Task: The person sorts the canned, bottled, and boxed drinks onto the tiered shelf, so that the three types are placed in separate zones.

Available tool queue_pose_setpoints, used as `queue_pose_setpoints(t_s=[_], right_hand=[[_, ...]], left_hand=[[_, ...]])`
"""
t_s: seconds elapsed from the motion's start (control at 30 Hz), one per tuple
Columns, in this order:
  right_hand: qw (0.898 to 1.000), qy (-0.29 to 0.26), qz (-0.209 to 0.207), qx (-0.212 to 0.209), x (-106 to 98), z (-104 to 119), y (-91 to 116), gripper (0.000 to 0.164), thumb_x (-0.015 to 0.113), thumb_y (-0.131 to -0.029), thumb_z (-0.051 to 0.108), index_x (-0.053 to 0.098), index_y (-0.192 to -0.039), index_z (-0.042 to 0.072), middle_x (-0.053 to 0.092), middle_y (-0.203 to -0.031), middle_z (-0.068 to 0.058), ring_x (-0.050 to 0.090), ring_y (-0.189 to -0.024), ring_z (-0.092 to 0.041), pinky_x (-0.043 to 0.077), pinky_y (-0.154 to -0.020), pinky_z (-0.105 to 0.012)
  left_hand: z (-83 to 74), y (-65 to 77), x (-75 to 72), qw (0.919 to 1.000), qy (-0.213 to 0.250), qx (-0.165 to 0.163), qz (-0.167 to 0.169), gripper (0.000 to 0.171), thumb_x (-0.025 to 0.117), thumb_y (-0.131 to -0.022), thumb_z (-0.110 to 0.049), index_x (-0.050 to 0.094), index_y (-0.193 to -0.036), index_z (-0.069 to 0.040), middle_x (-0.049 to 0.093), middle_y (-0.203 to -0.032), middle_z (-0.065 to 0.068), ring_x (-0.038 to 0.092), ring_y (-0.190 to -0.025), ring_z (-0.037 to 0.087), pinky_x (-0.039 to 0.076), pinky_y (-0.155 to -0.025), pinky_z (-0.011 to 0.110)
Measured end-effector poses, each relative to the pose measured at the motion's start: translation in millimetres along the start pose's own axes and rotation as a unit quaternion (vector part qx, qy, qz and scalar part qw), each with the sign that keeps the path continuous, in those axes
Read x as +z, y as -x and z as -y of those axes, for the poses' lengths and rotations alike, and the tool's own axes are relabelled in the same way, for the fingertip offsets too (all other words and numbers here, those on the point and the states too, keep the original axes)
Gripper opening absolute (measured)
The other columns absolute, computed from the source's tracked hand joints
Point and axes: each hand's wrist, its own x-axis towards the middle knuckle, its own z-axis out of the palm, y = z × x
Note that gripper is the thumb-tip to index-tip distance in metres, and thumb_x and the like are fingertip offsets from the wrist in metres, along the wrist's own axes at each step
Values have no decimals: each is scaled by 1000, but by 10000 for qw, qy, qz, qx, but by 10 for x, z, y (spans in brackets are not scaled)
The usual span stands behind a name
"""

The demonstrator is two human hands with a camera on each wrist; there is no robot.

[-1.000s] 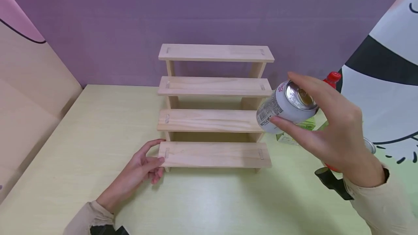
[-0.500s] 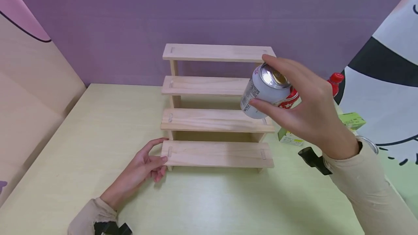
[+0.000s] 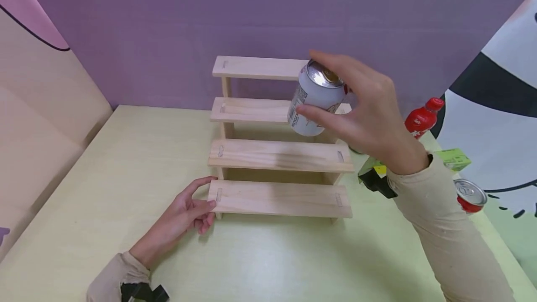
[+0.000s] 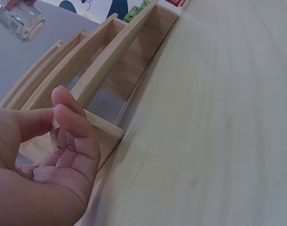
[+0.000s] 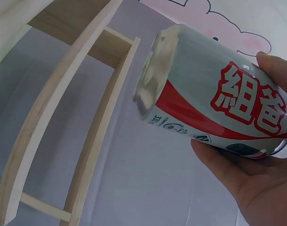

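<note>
In the head view my right hand (image 3: 371,113) grips a white and red drink can (image 3: 314,94), thumb on one side and fingers at its silver top rim. The can is tilted in the air in front of the upper tiers of a four-tier wooden stepped rack (image 3: 277,154). Red lettering shows on the can (image 5: 219,89) in the right wrist view, its base pointing toward the rack. My left hand (image 3: 182,216) pinches the left end of the lowest board (image 3: 278,198). In the left wrist view, fingers and thumb of that hand (image 4: 54,165) close around the board's end.
A bottle with a red cap (image 3: 421,118), a green carton (image 3: 453,158) and a red can with a silver top (image 3: 470,195) stand right of the rack, partly behind my right arm. The purple backdrop (image 3: 168,50) rises behind the pale table (image 3: 260,255).
My right hand has carried the can left and up, from beside the rack to in front of its upper boards. The left hand keeps its hold on the lowest board.
</note>
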Motion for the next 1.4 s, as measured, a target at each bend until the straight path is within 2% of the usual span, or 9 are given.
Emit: queue_pose_setpoints(t_s=[0.2,0.3,0.43,0.7,0.83,0.97,1.1,1.4], right_hand=[[9991,-62,-104,-402,97,-78,-188,62,85,-80,19,61,-136,8,68,-120,-8,64,-104,-17,51,-79,-15],[9994,-190,-191,-214,147,-97,-281,59,85,-80,18,63,-134,9,68,-119,-7,65,-101,-17,50,-78,-15],[9988,-338,-256,242,193,-129,-390,58,86,-79,16,65,-133,12,69,-118,-2,64,-99,-14,50,-77,-14],[9964,-393,-449,608,217,-275,-656,57,86,-79,18,65,-132,13,69,-119,1,64,-93,-7,52,-76,-17],[9968,-283,-289,691,258,-309,-784,58,83,-82,27,63,-135,17,67,-121,6,63,-91,-4,51,-75,-19],[9964,-295,-57,796,342,-326,-901,59,81,-83,34,61,-137,20,65,-124,8,62,-94,-3,51,-77,-20],[9954,-287,13,909,434,-353,-1016,59,81,-83,36,61,-137,21,65,-124,9,62,-96,-2,51,-78,-20],[9899,-644,172,1252,668,-399,-1283,59,82,-82,35,62,-136,22,66,-124,8,62,-99,-5,51,-81,-22]], left_hand=[[-7,1,16,9999,-43,109,-26,62,60,-101,-18,26,-153,-18,64,-72,8,55,-59,15,49,-56,25],[-2,-8,25,9999,-17,142,-37,62,60,-101,-17,26,-153,-18,64,-72,8,55,-59,16,49,-56,25],[-2,-34,36,9999,-18,116,-58,61,61,-101,-18,27,-152,-21,64,-72,8,55,-59,16,49,-56,25],[1,-41,38,9999,-87,7,53,62,62,-100,-18,26,-151,-21,65,-73,9,57,-60,17,51,-58,27],[18,-32,39,9998,-87,-69,162,63,63,-100,-19,24,-150,-20,65,-74,9,58,-61,18,52,-59,28],[27,-23,38,9999,-23,-101,133,62,63,-99,-20,25,-149,-21,65,-73,10,58,-61,18,51,-58,27],[27,-26,35,9998,-4,-114,157,63,63,-100,-21,24,-150,-21,65,-74,10,58,-61,18,51,-59,28],[17,-7,27,9998,12,-155,121,63,62,-100,-21,24,-150,-21,66,-74,9,58,-61,17,51,-59,28]])
